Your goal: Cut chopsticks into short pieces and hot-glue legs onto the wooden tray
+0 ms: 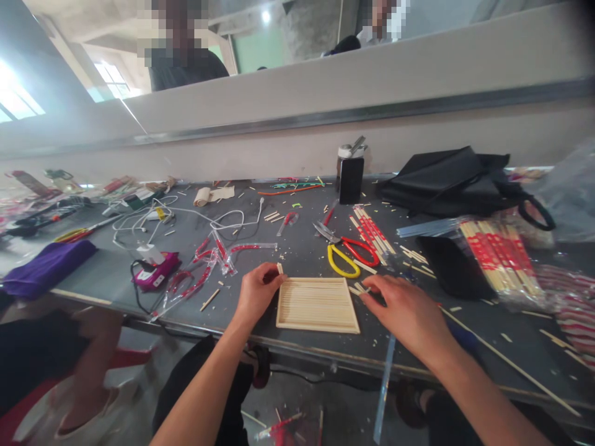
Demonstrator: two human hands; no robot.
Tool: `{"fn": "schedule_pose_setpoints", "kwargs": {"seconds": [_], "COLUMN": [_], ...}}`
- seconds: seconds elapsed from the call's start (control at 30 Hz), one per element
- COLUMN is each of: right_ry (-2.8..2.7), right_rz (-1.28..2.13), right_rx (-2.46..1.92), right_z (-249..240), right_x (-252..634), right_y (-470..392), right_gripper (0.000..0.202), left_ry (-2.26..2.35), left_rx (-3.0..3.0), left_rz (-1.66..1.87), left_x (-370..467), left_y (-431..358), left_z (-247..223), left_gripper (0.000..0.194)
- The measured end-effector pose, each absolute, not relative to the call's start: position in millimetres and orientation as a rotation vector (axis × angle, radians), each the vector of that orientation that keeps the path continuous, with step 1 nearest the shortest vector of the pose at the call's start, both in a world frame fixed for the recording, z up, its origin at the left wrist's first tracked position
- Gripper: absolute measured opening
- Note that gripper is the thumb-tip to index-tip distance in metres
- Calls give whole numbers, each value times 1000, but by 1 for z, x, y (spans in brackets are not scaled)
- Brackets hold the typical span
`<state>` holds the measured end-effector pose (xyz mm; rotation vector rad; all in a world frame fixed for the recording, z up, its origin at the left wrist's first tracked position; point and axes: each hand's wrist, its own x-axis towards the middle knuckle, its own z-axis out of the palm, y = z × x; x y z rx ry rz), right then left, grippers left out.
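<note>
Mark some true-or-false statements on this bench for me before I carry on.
1. The left hand is at the slatted wooden panel's far right corner. False: it is at the far left corner.
2. The right hand has short sticks at its fingertips. True.
3. The scissors have one yellow and one red handle. True.
4. The black phone-like slab lies flat. False: it stands upright before the bottle.
5. The purple pouch is right of the panel. False: it is far to the left.

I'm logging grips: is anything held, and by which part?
The left hand holds a stick by its lower part. The right hand is at other sticks; grip unclear.
</note>
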<state>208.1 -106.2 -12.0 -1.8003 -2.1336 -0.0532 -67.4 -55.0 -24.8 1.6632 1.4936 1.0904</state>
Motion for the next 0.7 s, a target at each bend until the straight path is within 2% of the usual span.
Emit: {"fn": "schedule_pose_setpoints", "kwargs": {"seconds": [0.23,0.7], "right_ry": [-2054,-1913], "right_rz": [-49,27], "right_rx": [-1682,-1524], "right_z": [-8,0], "right_x": [206,198], "right_y": [-109,-110], "right_gripper": [8,15], "left_ry": [1518,1474], "left_rx": [1705,1542], "left_rz": [1090,1173], "left_x": [-65,-71], "left_y": [-56,-52], "left_z": [-25,-20], "left_gripper": [13,17]}}
